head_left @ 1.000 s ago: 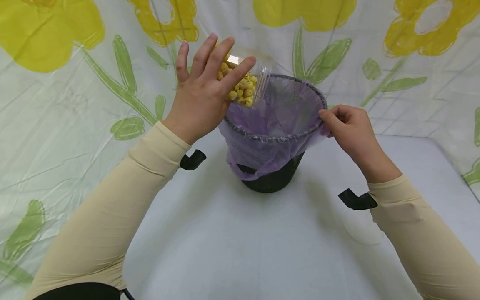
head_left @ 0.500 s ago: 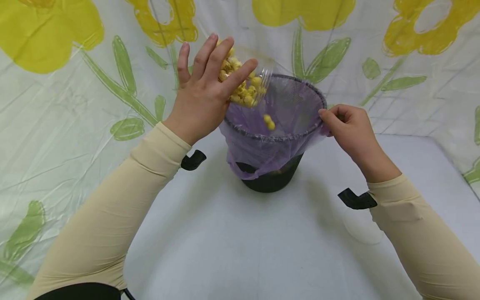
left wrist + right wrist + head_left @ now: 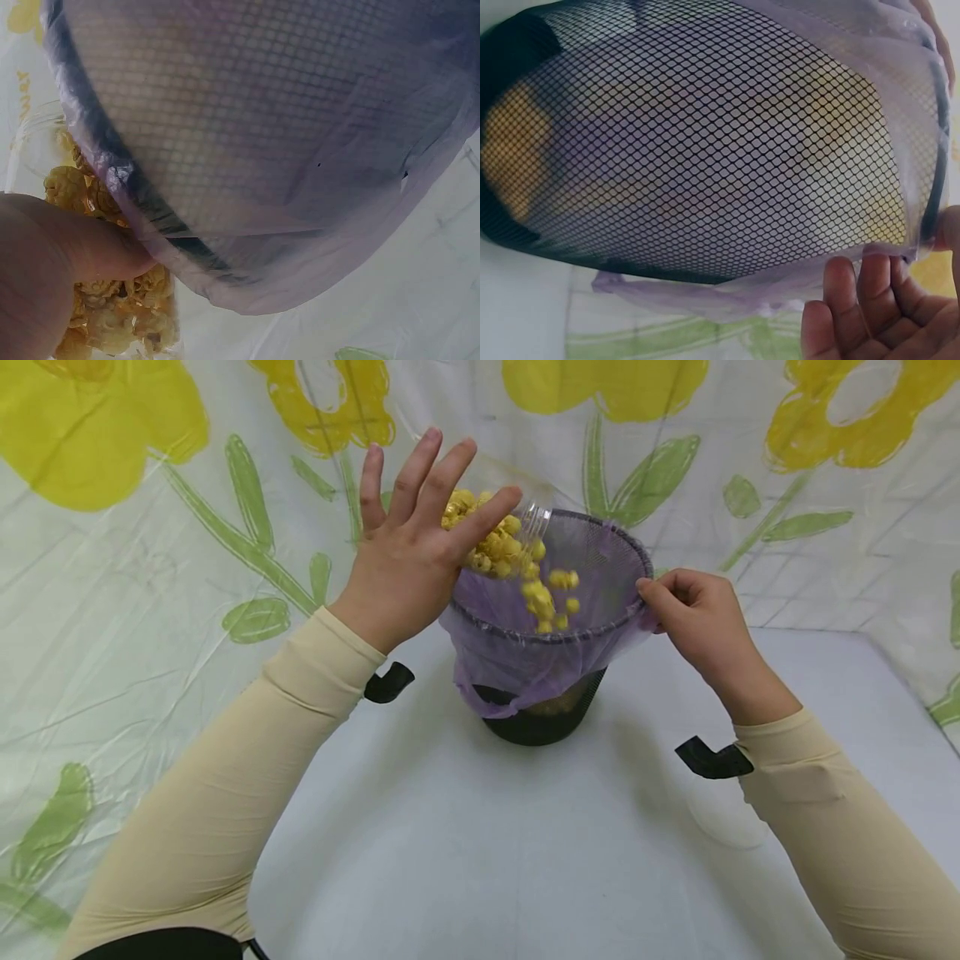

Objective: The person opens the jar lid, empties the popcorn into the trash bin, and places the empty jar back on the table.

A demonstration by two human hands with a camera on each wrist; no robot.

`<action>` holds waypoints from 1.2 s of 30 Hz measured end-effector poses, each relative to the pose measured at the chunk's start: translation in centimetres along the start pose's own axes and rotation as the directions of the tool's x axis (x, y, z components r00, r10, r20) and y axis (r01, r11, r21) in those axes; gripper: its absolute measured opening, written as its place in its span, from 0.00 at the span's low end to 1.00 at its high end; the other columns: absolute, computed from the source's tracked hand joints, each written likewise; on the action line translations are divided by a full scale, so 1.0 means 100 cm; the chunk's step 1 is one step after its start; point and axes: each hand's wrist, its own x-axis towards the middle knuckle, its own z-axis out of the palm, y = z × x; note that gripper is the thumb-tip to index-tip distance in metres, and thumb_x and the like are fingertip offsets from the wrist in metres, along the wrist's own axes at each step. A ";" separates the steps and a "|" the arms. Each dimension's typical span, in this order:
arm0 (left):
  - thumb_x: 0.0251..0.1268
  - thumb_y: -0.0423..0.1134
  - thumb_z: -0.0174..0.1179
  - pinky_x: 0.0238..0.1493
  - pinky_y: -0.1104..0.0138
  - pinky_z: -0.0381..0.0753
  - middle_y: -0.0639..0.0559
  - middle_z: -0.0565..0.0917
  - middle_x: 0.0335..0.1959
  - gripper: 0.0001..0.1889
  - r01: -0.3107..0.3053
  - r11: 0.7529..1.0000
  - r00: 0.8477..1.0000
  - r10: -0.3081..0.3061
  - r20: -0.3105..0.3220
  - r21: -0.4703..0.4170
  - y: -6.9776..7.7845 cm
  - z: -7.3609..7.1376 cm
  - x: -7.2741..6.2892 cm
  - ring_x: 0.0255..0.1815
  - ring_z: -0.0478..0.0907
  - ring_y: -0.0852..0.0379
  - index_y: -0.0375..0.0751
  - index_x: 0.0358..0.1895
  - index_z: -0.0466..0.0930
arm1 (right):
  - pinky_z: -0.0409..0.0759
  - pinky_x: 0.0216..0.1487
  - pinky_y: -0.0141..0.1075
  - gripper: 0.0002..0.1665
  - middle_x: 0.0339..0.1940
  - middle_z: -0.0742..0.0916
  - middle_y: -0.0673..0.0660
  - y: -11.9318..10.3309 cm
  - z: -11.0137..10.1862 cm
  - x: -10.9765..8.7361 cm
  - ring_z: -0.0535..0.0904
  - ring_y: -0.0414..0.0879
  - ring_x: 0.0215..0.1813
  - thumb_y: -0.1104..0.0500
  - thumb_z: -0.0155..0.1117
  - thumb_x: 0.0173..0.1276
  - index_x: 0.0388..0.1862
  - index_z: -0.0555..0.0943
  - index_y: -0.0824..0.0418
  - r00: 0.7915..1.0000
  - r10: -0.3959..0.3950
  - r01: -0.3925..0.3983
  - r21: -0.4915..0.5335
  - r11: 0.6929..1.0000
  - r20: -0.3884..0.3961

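My left hand grips a clear plastic jar from its near side, fingers spread along it. The jar lies tipped, mouth to the right, over a black mesh trash can. Yellow popcorn fills much of the jar, and loose pieces are dropping through the can's opening. A thin purple trash bag lines the can and hangs over its rim. My right hand pinches bag and rim at the right side. In the right wrist view, yellowish popcorn shows through the mesh near the can's base.
The can stands on a white table. Behind it hangs a white sheet printed with yellow flowers and green leaves. Black curved pieces sit at both wrists, and a black rounded object shows at the lower left.
The jar has tipped further with its mouth down and slightly right. Popcorn that stayed inside first fell as a few pieces and now streams into the can. The right hand stays put.
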 end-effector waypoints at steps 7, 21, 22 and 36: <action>0.79 0.26 0.38 0.79 0.36 0.42 0.42 0.61 0.81 0.35 -0.003 1.000 1.000 0.003 -0.005 -0.002 0.001 0.003 -0.001 0.84 0.51 0.40 0.66 0.80 0.66 | 0.81 0.35 0.29 0.19 0.24 0.83 0.43 0.001 0.000 0.000 0.81 0.39 0.30 0.49 0.64 0.79 0.32 0.84 0.61 1.000 0.004 -0.004 -0.008 1.000 -0.004; 0.77 0.21 0.38 0.79 0.34 0.43 0.48 0.59 0.84 0.41 -0.073 0.995 0.997 0.073 -0.003 0.071 0.001 0.001 0.001 0.85 0.52 0.42 0.71 0.82 0.59 | 0.81 0.35 0.29 0.19 0.24 0.83 0.44 0.005 -0.001 0.000 0.81 0.41 0.31 0.48 0.64 0.79 0.32 0.83 0.60 1.000 0.009 -0.009 0.006 1.000 0.000; 0.78 0.21 0.38 0.79 0.34 0.44 0.48 0.59 0.84 0.41 -0.085 0.993 0.996 0.086 -0.006 0.087 0.001 0.002 0.002 0.84 0.53 0.43 0.71 0.82 0.59 | 0.81 0.35 0.29 0.19 0.24 0.83 0.44 0.005 -0.001 0.000 0.81 0.41 0.31 0.48 0.64 0.79 0.32 0.83 0.60 1.000 0.008 -0.008 0.009 1.000 0.001; 0.80 0.23 0.40 0.78 0.34 0.48 0.48 0.58 0.83 0.40 -0.159 0.969 0.986 0.165 -0.016 0.190 0.003 0.002 0.003 0.84 0.55 0.42 0.74 0.82 0.57 | 0.80 0.34 0.29 0.19 0.24 0.82 0.44 0.003 0.005 0.001 0.79 0.40 0.29 0.50 0.63 0.79 0.30 0.83 0.60 0.999 -0.030 0.031 0.048 0.998 -0.017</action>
